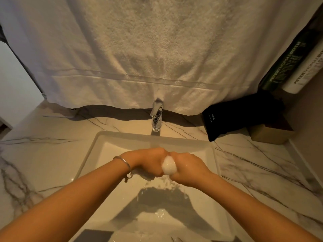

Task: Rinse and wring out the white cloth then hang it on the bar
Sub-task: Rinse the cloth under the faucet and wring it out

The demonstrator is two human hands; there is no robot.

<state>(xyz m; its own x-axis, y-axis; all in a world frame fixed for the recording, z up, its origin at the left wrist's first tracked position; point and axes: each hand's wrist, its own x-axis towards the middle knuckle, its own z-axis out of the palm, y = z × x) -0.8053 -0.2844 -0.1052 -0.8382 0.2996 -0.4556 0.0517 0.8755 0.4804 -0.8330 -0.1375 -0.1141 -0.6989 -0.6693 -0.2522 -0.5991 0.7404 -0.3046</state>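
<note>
A large towel (139,55) is hung behind a chrome tap (157,117) on a marble counter (42,154). A black pouch (232,117) is set beside a box (269,135); two tubes (297,67) are leaned at right.

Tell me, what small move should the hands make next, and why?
Probably keep twisting: the left hand and right hand squeeze the balled white cloth over the sink, and water is running from it, so it seems too wet to hang.
</note>
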